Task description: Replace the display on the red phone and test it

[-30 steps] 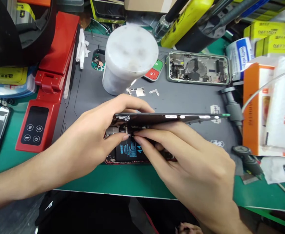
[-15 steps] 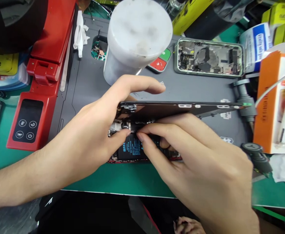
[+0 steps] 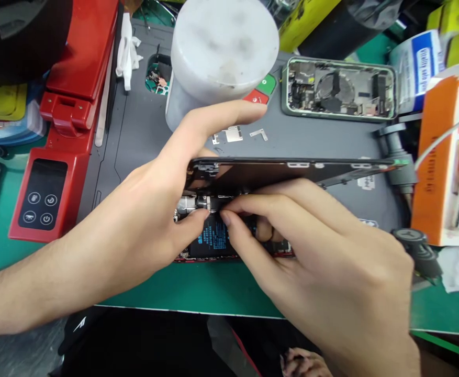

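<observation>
Left hand [image 3: 146,214] grips the top end of the lifted display panel [image 3: 284,172], thumb down by the connectors, index finger sticking out free. Right hand [image 3: 323,262] is curled, index tip on the connectors above the battery [image 3: 213,238]; a pinch can't be made out. The open phone [image 3: 190,255] lies on the grey mat [image 3: 143,136]. Panel looks thin, light and fragile, likely cable-tethered: take it by the edges. White canister [image 3: 221,47], shield plates [image 3: 233,134] and second opened phone [image 3: 341,89] crowd behind; screwdriver [image 3: 415,251] right.
</observation>
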Available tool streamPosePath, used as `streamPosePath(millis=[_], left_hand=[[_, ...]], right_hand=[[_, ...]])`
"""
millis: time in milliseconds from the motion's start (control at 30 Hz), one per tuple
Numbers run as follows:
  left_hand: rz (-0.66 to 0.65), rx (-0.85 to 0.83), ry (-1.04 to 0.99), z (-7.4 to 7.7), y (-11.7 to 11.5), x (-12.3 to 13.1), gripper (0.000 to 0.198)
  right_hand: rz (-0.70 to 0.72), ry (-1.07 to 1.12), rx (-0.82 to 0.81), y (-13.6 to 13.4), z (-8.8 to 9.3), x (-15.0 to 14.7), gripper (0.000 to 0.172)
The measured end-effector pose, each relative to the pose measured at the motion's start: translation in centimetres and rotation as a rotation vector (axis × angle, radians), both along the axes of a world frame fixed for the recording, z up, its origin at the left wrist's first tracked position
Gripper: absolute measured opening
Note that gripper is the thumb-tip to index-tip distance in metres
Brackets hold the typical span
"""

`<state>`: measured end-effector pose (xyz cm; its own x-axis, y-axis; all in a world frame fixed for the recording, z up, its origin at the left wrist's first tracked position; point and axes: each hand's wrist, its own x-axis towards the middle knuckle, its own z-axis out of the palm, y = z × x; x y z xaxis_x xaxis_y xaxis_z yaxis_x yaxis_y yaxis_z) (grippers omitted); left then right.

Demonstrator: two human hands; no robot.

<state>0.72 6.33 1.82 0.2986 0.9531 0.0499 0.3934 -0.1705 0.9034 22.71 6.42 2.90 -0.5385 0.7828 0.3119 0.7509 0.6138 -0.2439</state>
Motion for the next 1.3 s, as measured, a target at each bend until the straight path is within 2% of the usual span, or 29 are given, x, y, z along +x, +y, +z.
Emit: streamPosePath(millis=[267, 633, 1100, 1300], left_hand=[[0.01, -0.006, -0.008, 0.26, -0.08, 0.16, 0.086], [-0.012, -0.064, -0.013, 0.51, 0.14, -0.14, 0.078], [-0.018, 0.015, 0.069, 0.53, 0.18, -0.16, 0.08], [-0.021, 0.025, 0.087, 0.62, 0.21, -0.12, 0.063]], right_hand=[[-0.004, 0.036, -0.019, 0.19, -0.08, -0.12, 0.01], [-0.007, 0.075, -0.037, 0.24, -0.25, 0.13, 0.005], [-0.013, 0.053, -0.006, 0.22, -0.47, 0.16, 0.004], [-0.003, 0.042, -0.025, 0.25, -0.35, 0.33, 0.004]])
